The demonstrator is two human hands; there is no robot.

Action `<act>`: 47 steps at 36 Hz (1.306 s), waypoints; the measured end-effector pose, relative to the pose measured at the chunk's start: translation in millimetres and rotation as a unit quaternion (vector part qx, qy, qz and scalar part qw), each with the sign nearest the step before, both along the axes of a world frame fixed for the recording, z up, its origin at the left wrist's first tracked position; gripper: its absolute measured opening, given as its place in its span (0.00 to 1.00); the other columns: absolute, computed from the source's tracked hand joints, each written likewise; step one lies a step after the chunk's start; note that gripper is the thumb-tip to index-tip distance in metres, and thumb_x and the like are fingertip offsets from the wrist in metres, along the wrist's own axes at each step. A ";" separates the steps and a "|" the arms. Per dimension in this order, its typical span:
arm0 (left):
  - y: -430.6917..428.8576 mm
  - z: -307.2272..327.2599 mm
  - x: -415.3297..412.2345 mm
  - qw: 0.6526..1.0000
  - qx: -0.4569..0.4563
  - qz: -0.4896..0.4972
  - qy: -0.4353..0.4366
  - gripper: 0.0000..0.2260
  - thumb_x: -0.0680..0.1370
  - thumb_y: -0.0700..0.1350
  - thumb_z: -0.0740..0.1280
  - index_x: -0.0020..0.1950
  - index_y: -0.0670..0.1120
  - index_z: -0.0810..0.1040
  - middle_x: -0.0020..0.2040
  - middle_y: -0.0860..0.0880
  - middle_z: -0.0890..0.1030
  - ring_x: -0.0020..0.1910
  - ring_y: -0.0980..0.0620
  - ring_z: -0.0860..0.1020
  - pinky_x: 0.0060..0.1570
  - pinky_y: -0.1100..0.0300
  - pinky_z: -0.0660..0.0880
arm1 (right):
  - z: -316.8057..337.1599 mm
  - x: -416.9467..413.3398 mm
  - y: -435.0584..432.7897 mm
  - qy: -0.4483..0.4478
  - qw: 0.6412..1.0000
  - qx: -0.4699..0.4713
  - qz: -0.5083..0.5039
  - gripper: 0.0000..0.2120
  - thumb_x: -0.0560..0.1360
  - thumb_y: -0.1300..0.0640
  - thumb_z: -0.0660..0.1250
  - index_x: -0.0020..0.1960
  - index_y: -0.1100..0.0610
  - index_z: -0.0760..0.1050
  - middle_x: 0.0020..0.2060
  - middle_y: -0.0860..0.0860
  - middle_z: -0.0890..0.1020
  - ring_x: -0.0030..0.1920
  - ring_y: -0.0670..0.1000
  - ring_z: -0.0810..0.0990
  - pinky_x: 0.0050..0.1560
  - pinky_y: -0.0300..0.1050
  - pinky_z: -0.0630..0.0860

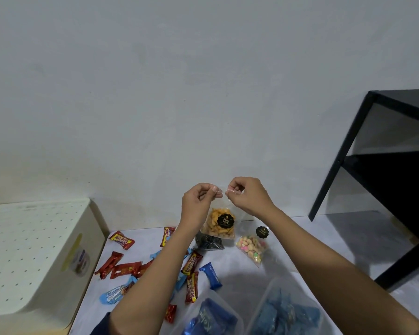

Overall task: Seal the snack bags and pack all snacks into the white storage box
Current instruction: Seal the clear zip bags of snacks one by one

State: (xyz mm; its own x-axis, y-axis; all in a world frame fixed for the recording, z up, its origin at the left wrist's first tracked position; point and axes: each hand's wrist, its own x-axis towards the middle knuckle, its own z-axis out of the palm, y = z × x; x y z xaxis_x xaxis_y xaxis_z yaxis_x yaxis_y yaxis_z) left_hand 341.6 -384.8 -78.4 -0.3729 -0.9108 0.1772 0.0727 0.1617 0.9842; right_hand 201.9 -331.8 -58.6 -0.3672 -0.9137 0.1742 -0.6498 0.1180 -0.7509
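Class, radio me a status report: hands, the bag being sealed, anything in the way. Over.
Left hand, right hand: both pinching top edge of orange snack bag, held above the table. Seal unclear. Candy bars, pastel snack bag loose below; nothing blocking.

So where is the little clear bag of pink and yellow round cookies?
The clear cookie bag lies on the white table, right of centre in the head view, just right of the raised clear bag of orange snacks.

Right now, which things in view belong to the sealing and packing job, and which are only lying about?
Job: snack bag of orange crackers, pinched at its top by left hand and right hand; bag of coloured biscuits; red bars; white storage box.
Lying about: black shelf frame.
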 end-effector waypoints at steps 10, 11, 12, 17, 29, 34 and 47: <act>-1.6 -0.1 1.7 1.000 0.006 0.020 0.009 0.03 0.76 0.37 0.66 0.45 0.39 0.79 0.39 0.45 0.82 0.36 0.59 0.82 0.43 0.68 0.77 | -0.7 -2.0 1.9 -0.101 0.993 -0.014 0.053 0.05 0.70 0.57 0.72 0.36 0.56 0.79 0.32 0.49 0.78 0.33 0.45 0.72 0.40 0.40 0.72; -0.8 0.0 1.6 1.000 0.007 0.020 0.010 0.04 0.76 0.37 0.66 0.45 0.37 0.79 0.38 0.45 0.82 0.36 0.59 0.81 0.42 0.69 0.77 | -0.5 -1.3 1.6 -0.101 0.993 -0.017 0.053 0.05 0.70 0.57 0.72 0.36 0.57 0.80 0.32 0.50 0.79 0.33 0.45 0.72 0.40 0.41 0.72; -0.4 0.0 1.5 1.000 0.009 0.019 0.012 0.04 0.76 0.36 0.66 0.46 0.36 0.79 0.38 0.45 0.82 0.35 0.60 0.81 0.41 0.69 0.77 | -0.4 -0.9 1.4 -0.098 0.994 -0.019 0.053 0.05 0.70 0.58 0.72 0.36 0.57 0.80 0.32 0.50 0.79 0.33 0.45 0.73 0.40 0.42 0.72; 0.6 -1.6 3.0 1.000 0.010 0.005 0.003 0.04 0.76 0.37 0.66 0.45 0.38 0.79 0.38 0.46 0.82 0.36 0.59 0.82 0.42 0.69 0.77 | -3.7 -0.7 -0.5 -0.061 0.998 -0.011 0.029 0.09 0.69 0.56 0.72 0.32 0.50 0.77 0.31 0.49 0.79 0.33 0.46 0.74 0.41 0.47 0.75; 0.5 -3.1 7.0 1.000 0.026 0.001 0.013 0.05 0.76 0.37 0.66 0.47 0.36 0.79 0.37 0.44 0.82 0.36 0.56 0.82 0.44 0.65 0.79 | 1.9 2.2 2.9 -0.047 0.997 0.006 0.060 0.07 0.71 0.59 0.71 0.35 0.51 0.78 0.34 0.50 0.80 0.36 0.47 0.76 0.43 0.45 0.76; -1.7 -6.2 8.9 0.999 0.035 0.031 0.027 0.06 0.76 0.37 0.65 0.48 0.34 0.79 0.38 0.44 0.82 0.35 0.58 0.82 0.42 0.68 0.78 | 4.1 -4.9 9.2 -0.071 0.994 0.032 0.074 0.02 0.72 0.61 0.70 0.40 0.57 0.80 0.39 0.56 0.82 0.38 0.48 0.76 0.41 0.38 0.74; 1.2 -5.4 11.7 0.997 -0.004 -0.064 -0.051 0.05 0.78 0.40 0.64 0.45 0.42 0.79 0.40 0.48 0.81 0.39 0.59 0.79 0.46 0.68 0.76 | 1.1 -13.1 14.3 -0.065 0.996 0.030 0.053 0.05 0.73 0.60 0.69 0.39 0.54 0.78 0.34 0.48 0.79 0.40 0.49 0.77 0.44 0.40 0.73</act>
State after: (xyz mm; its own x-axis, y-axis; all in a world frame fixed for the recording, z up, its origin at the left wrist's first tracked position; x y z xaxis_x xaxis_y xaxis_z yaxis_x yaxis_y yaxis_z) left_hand 353.3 -383.6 -83.8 -0.5026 -0.8534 0.1386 -0.0080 0.1649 0.9863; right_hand 188.8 -317.4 -57.5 -0.2835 -0.9560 0.0757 -0.5583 0.1003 -0.8236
